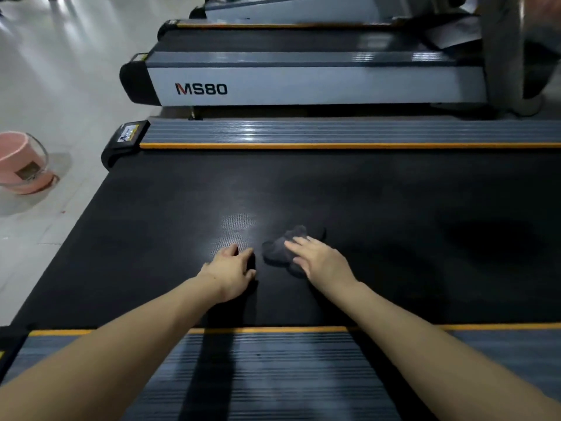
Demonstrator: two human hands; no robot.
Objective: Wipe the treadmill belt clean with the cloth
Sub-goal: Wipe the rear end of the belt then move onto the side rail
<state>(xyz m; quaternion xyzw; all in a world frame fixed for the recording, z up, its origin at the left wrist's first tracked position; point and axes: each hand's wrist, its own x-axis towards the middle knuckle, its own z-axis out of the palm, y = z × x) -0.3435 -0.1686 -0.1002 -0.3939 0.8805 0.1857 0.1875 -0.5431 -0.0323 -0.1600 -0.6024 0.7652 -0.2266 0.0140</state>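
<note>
Both hands are down on the treadmill belt (394, 208), reaching in over the near side rail (273, 360). Going from the left, a pink bucket (22, 165) stands on the pale floor (45, 71) beyond the end of the belt, well apart from the work. Next comes the left hand (230, 273), empty, its fingers spread and a little bent, resting on the bare belt as a prop. Just beside it to the right lies the cloth (277, 249), dark grey and bunched into a lump near the middle of the belt. The right hand (318, 259) lies flat on the cloth with its fingers out straight, pressing rather than gripping.

A lump that size likely cleans only a narrow stripe, so it would pay to spread the cloth flat under the palm first. Long, overlapping strokes across the belt, from the far rail (334, 135) back toward the near one, should cover the width evenly. Weight on the left hand ought to stay light, since a belt may roll under a hard push. Dirt is hard to judge on this dark surface; a pale sheen beyond the left hand may be damp or just glare. Behind stands a second machine (303, 83) marked MS80.
</note>
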